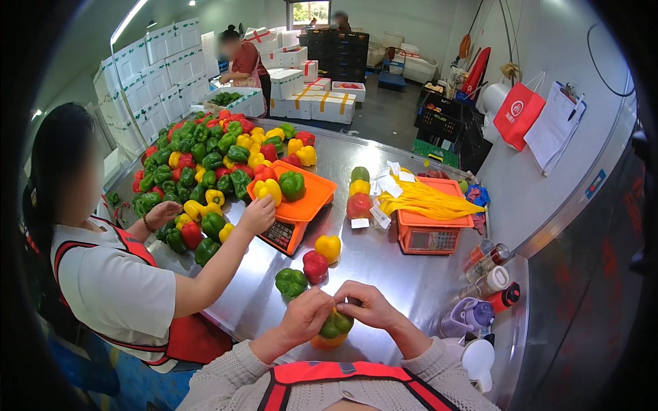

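Close in front of me, my left hand (308, 316) and my right hand (368, 304) meet, fingertips pinched together at the top of a pack of bell peppers (335, 327). A green pepper is uppermost in it, with a yellow-orange one below; the thin wrapping looks like netting, its details too small to tell. Just beyond my left hand lie a loose green pepper (290, 281), a red pepper (315, 266) and a yellow pepper (328, 248). A co-worker's hand (258, 214) holds a yellow pepper (268, 191) over an orange scale (308, 198), beside a green pepper (293, 185).
A large pepper pile (199, 154) covers the metal table's (391, 294) far left. Farther right are a labelled pepper pack (359, 194) and a second orange scale (430, 240) bearing yellow netting strips (425, 198). Bottles (490, 281) and a purple jug (467, 316) line the right edge.
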Motion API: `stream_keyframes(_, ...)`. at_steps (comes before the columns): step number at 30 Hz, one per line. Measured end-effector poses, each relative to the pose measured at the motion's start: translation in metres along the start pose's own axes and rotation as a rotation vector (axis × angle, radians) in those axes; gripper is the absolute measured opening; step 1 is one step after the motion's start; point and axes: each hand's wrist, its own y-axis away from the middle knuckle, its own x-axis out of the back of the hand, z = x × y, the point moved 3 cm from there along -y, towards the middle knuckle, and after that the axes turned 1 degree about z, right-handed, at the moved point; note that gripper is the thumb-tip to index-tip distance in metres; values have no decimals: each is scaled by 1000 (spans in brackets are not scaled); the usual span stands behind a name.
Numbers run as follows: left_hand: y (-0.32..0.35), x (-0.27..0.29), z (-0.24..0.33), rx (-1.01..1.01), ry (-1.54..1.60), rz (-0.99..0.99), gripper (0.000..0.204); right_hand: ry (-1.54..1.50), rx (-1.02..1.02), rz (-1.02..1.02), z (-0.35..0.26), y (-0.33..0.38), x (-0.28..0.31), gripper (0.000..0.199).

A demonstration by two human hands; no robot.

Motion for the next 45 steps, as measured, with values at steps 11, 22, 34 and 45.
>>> stream_keyframes(11, 0, 14, -11, 115, 181, -144, 9, 136, 115, -67, -19, -11, -1, 15)
stream_keyframes(22, -3, 24, -14, 123, 323, -310, 15, 773, 258, 14, -50, -1, -18, 17)
stream_keyframes(34, 14, 16, -15, 86, 360, -122, 20, 373, -161, 10, -64, -5, -21, 17)
stream_keyframes(45, 0, 23, 9, -72, 221, -179, 20, -827, -529, 242, -20, 8, -21, 20)
